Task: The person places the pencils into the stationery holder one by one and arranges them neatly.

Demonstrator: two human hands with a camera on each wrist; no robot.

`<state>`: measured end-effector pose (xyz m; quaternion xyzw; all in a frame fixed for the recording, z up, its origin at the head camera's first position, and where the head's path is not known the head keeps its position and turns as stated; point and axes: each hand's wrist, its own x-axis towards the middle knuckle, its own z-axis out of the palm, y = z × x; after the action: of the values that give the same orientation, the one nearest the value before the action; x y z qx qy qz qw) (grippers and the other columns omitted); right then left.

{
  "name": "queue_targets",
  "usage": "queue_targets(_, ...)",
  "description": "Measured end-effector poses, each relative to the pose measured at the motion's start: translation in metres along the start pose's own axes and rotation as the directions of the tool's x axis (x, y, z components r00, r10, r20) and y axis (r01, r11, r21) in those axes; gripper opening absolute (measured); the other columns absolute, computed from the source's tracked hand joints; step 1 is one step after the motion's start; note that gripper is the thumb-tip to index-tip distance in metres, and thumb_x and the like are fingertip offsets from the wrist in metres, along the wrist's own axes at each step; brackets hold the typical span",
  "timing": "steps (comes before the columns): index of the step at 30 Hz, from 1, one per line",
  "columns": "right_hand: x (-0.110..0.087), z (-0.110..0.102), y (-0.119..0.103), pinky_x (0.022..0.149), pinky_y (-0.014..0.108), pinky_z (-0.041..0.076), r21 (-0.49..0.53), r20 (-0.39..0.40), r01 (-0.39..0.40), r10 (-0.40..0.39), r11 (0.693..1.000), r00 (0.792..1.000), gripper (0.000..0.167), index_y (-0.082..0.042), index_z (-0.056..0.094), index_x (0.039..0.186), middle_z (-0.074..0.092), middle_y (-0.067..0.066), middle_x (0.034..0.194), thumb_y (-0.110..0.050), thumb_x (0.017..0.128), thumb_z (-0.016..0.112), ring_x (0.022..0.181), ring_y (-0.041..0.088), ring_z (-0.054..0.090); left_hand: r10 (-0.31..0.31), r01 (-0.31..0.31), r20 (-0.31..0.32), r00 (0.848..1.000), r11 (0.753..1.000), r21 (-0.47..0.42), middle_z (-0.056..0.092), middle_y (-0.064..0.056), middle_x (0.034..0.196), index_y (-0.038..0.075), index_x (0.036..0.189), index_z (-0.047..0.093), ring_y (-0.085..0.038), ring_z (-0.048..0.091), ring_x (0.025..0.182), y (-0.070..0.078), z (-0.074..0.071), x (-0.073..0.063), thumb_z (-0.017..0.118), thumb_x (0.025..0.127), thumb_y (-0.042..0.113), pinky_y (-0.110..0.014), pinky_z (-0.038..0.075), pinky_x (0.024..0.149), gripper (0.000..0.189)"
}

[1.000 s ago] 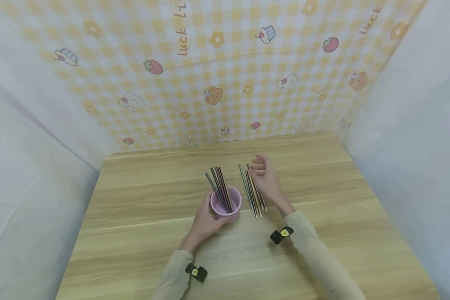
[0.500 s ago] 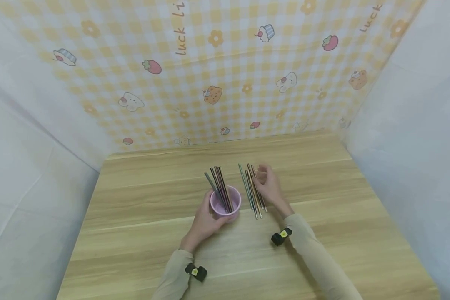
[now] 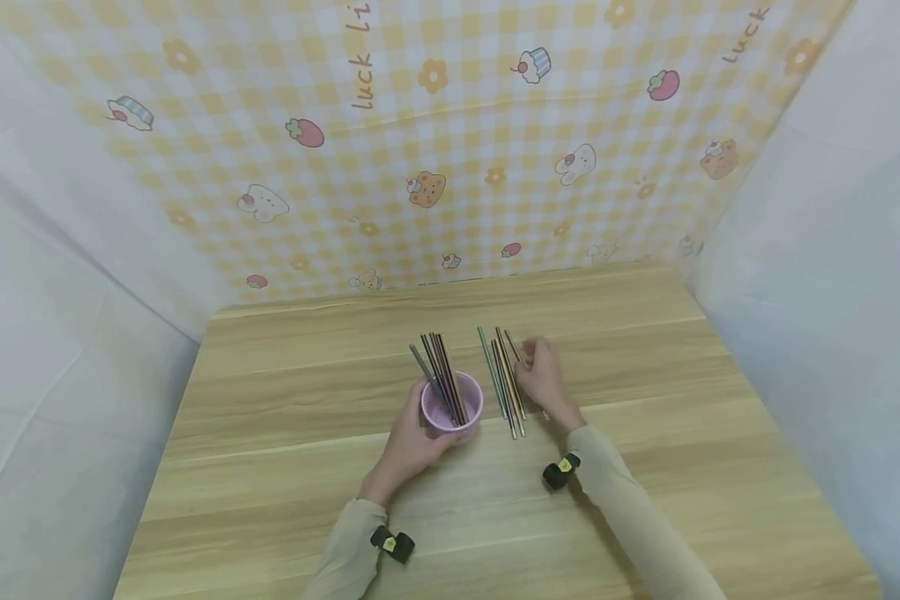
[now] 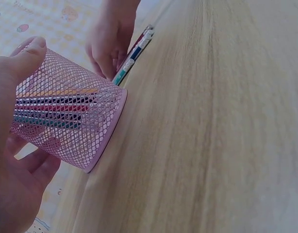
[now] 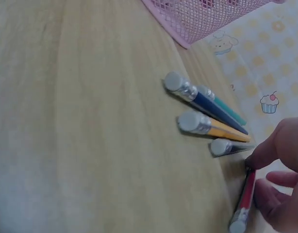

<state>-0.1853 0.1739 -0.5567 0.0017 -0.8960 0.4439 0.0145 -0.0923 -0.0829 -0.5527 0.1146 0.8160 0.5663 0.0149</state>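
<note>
My left hand (image 3: 408, 446) grips a pink mesh pencil cup (image 4: 106, 141), thumb on the near side and fingers round the far side. Several pencils (image 3: 433, 367) lean inside the cup, tips up past its rim. To the right, my right hand (image 3: 543, 379) pinches a red pencil (image 5: 246, 194) low over the table, thumb on one side and fingertips on the other. Beside it lie a yellow pencil (image 5: 224, 130), a dark blue pencil (image 5: 212, 107), a teal pencil (image 5: 229, 108) and a dark pencil (image 5: 235, 147), eraser ends toward me.
Everything stands on a wood-grain table (image 3: 270, 467). A yellow checked cloth (image 3: 450, 133) with cartoon prints hangs behind its far edge. Pale sheets flank the left (image 3: 67, 333) and right (image 3: 817, 300) sides.
My right hand has come down onto the pencils and drawn the red one slightly right, apart from the others. The left hand and cup stay put.
</note>
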Motion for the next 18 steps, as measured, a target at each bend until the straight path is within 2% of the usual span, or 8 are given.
queue_targets(4,0.001,-0.002,-0.007,0.086,0.046,0.059,-0.115,-0.012,-0.048,0.047,0.992,0.999,0.037,0.008,0.054,0.126,0.06,0.026,0.117,-0.001,0.091,0.062,0.103,0.039,0.063,0.005,-0.005,0.0,1.0,1.0,-0.008,0.054,-0.001,0.145,0.03,0.151,0.037,-0.026,0.052,0.136,0.0,-0.001,-0.001,0.094,0.07,0.029,-0.05,0.045,0.113,0.099)
queue_targets(7,0.003,-0.004,-0.013,0.071,0.038,0.06,-0.171,-0.005,-0.082,0.083,0.982,0.997,0.032,0.009,0.056,0.121,0.065,0.025,0.109,0.0,0.091,0.061,0.091,0.035,0.066,0.019,-0.019,0.0,1.0,1.0,-0.013,0.054,-0.001,0.145,0.029,0.151,0.037,-0.026,0.052,0.136,0.0,0.0,-0.001,0.094,0.07,0.027,-0.05,0.045,0.113,0.1)
queue_targets(10,0.004,-0.007,-0.018,0.058,0.03,0.056,-0.215,0.022,-0.103,0.11,0.971,0.994,0.028,0.009,0.058,0.118,0.065,0.023,0.102,0.001,0.091,0.059,0.08,0.029,0.063,0.039,-0.039,0.0,0.999,0.999,-0.014,0.054,-0.003,0.146,0.028,0.152,0.036,-0.028,0.052,0.137,0.0,0.0,-0.002,0.094,0.07,0.024,-0.051,0.044,0.114,0.101)
queue_targets(13,0.007,-0.009,-0.019,0.053,0.026,0.052,-0.247,0.065,-0.114,0.134,0.962,0.989,0.028,0.01,0.059,0.117,0.063,0.021,0.099,0.0,0.091,0.057,0.075,0.027,0.06,0.052,-0.052,0.001,0.999,0.999,-0.004,0.054,-0.005,0.147,0.026,0.153,0.035,-0.029,0.051,0.138,0.0,0.0,-0.002,0.093,0.07,0.024,-0.052,0.042,0.115,0.101)
queue_targets(18,0.013,-0.016,-0.019,0.056,0.027,0.052,-0.264,0.11,-0.121,0.155,0.957,0.982,0.034,0.009,0.057,0.121,0.065,0.022,0.1,0.001,0.088,0.057,0.074,0.026,0.06,0.055,-0.055,0.007,0.998,0.998,0.0,0.054,-0.004,0.147,0.028,0.154,0.034,-0.027,0.051,0.138,0.0,0.0,-0.002,0.093,0.07,0.025,-0.051,0.042,0.116,0.102)
